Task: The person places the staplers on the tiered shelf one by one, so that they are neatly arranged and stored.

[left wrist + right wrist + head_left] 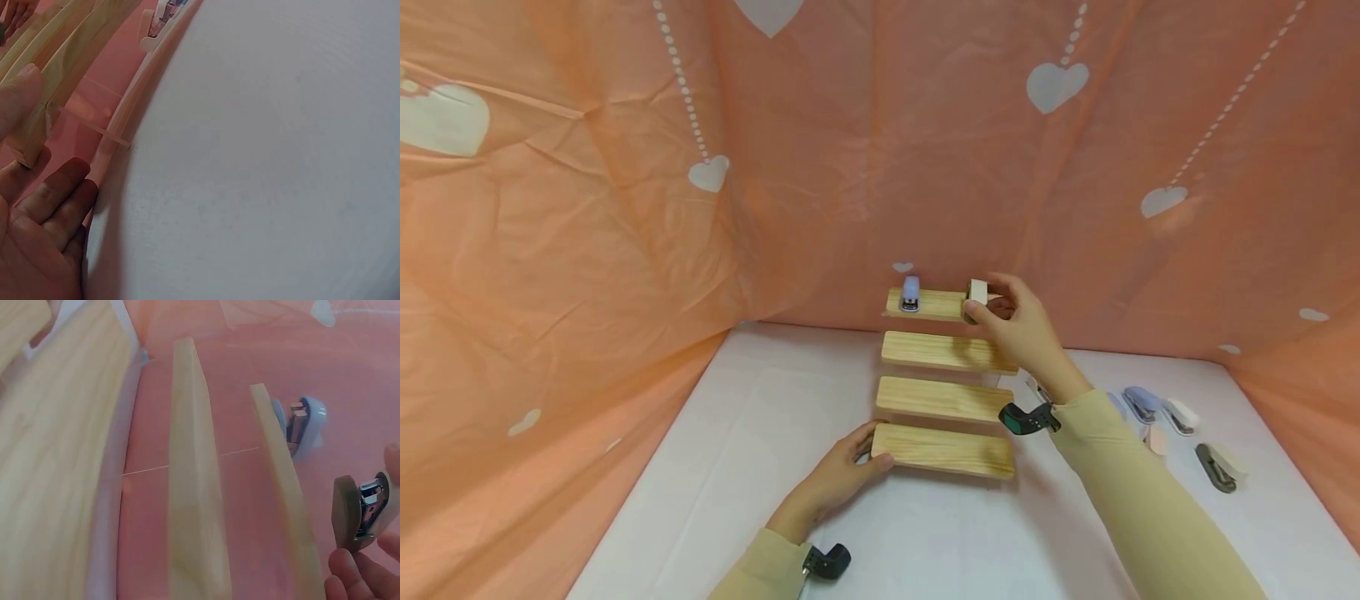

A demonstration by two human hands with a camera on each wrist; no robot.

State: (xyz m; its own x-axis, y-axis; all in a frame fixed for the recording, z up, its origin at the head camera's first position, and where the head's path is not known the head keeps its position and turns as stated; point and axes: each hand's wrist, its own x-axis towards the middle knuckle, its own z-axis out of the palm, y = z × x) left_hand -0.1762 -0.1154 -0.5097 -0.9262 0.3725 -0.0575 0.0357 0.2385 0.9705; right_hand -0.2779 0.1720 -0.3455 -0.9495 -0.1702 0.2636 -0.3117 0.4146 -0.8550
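A tiered rack of wooden boards stands on the white table. My left hand (841, 473) grips the left end of the lowest board (943, 450), thumb on top and a finger beneath in the left wrist view. At the right end of the top board (936, 305), my right hand (1030, 329) holds a small cream and dark olive stapler (345, 512) between thumb and fingers. In the right wrist view a gap shows between that stapler and the board. A lavender stapler (911, 293) stands on the top board's left part.
Right of the rack lie a lavender stapler (1141, 402), a white stapler (1182, 415), a pale pink item (1155, 440) and a cream and dark green stapler (1216, 468). My right forearm partly hides this group. An orange curtain (820, 208) with hearts hangs close behind the rack.
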